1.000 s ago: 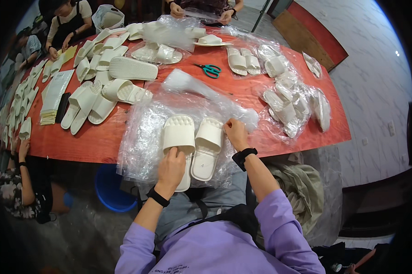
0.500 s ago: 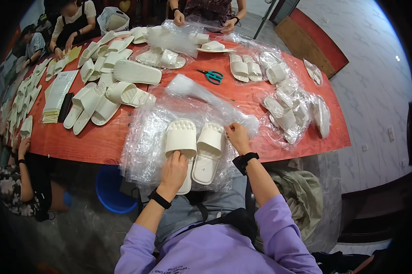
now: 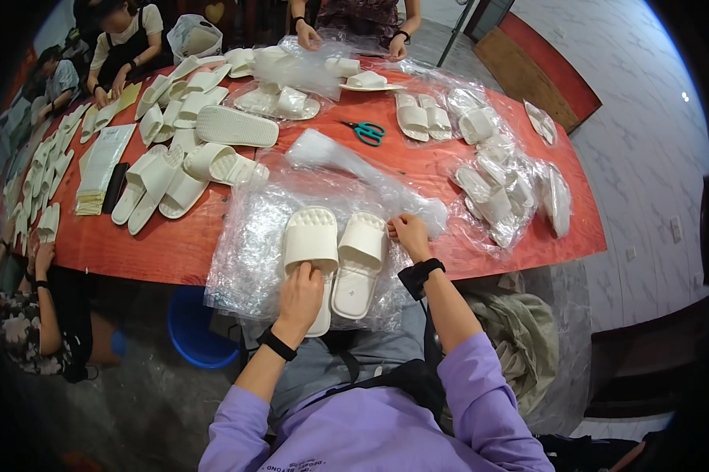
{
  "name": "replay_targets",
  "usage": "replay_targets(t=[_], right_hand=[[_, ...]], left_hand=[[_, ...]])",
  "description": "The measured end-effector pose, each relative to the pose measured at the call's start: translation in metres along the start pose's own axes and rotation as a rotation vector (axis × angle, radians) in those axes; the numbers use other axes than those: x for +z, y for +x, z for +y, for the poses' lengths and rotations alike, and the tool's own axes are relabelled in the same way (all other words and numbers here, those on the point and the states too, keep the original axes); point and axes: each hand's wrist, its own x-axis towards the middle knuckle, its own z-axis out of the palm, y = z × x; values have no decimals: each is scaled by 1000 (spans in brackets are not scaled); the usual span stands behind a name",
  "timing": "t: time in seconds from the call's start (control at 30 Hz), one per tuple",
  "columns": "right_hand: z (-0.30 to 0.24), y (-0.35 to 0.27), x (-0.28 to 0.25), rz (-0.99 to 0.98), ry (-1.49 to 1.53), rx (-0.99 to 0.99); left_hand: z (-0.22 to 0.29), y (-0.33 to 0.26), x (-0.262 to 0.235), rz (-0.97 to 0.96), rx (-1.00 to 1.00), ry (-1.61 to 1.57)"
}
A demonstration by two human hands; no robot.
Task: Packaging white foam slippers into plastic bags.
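Observation:
Two white slippers lie side by side at the near table edge, toes pointing away, on a stack of clear plastic bags point(image 3: 240, 259). My left hand point(image 3: 301, 295) is closed at the left slipper point(image 3: 310, 240), its fingers curled at the strap's heel-side opening. The fingertips are hidden there. Beside the outer edge of the right slipper point(image 3: 362, 244), my right hand point(image 3: 409, 234) is held in a pinch above the plastic. What lies between those fingers cannot be made out. A rolled clear plastic bundle point(image 3: 354, 169) stretches behind the slippers.
Green-handled scissors point(image 3: 367, 134) lie mid-table. Loose white slippers point(image 3: 162, 181) crowd the left, beside a stack of packets point(image 3: 103, 165). Bagged slippers point(image 3: 492, 189) are heaped at the right. A blue bucket point(image 3: 201, 334) stands below. Other people's hands point(image 3: 309, 35) work across the table and at left.
Both my hands and the two slippers stay nearly in place. Across the table, a person's hands have parted from the plastic film, which has dropped lower.

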Motion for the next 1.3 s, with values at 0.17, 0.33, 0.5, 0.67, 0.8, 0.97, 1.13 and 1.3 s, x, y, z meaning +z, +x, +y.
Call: replay_targets(t=[0.17, 0.33, 0.5, 0.67, 0.8, 0.97, 1.13, 1.3], right_hand=[[-26, -5, 6, 37, -591, -78], [-27, -13, 14, 114, -523, -54], [-9, -5, 12, 140, -310, 38], [-20, -18, 18, 230, -381, -387], [-79, -39, 31, -58, 43, -440], [-124, -40, 68, -477, -234, -490], [-112, -22, 99, -599, -459, -489], [-112, -33, 101, -486, -316, -505]], left_hand=[[0, -1, 0, 21, 13, 17], [-2, -4, 4, 3, -4, 19], [3, -3, 2, -33, -5, 16], [-5, -4, 4, -76, 25, 17], [-15, 2, 5, -223, 81, 23], [-17, 8, 11, -294, 85, 27], [-14, 7, 23, -166, 161, 46], [-24, -1, 19, -202, 153, -10]])
